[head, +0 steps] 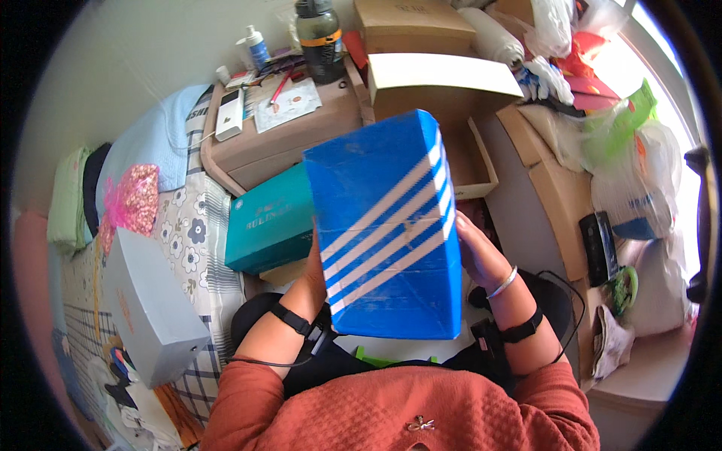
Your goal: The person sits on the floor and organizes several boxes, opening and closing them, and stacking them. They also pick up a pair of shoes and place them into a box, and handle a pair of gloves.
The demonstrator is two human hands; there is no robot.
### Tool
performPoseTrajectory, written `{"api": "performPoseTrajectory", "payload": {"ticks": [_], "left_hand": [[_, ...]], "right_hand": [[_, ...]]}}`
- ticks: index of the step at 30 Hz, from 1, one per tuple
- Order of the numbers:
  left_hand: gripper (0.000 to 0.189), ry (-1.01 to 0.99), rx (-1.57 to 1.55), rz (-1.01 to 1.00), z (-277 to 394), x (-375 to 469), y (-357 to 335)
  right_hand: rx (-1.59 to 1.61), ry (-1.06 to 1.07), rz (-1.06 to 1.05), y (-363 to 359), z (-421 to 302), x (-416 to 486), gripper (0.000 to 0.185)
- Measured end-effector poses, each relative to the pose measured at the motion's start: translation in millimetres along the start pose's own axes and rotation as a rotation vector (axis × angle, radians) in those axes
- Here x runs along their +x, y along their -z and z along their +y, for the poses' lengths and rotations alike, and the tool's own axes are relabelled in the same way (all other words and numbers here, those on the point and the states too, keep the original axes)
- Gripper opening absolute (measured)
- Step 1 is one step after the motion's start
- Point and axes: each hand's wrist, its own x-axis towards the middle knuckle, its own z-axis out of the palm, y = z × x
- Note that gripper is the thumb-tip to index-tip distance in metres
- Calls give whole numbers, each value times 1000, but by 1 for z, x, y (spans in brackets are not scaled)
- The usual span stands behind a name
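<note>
A blue cardboard shoebox (383, 237) with pale diagonal stripes is held up in front of me, tilted, its creased blue face towards the camera. On its left side is my left hand (317, 259), mostly hidden behind the box edge. My right hand (479, 251), with a bangle at the wrist, presses against the box's right side, its thumb near the striped edge. Behind the blue box, to the left, lies a teal shoebox (271, 220) bearing writing. An open cardboard box (476, 163) with a whitish flap (445, 73) stands beyond it, partly covered.
At left, a grey shoebox (152, 310) rests on a bed with a patterned sheet (189, 225). A nightstand (248, 152) holds a large bottle (320, 45) and a white power bank (230, 115). Plastic bags (637, 163) and cardboard (558, 220) line the right side.
</note>
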Motion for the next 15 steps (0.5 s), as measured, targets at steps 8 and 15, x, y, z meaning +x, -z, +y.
{"api": "performPoseTrajectory", "payload": {"ticks": [8, 15], "left_hand": [[84, 51, 57, 35, -8, 9, 5], [71, 184, -48, 12, -18, 8, 1]], "right_hand": [[15, 203, 0, -9, -15, 5, 109], [-277, 98, 201, 2, -11, -3, 129]]}}
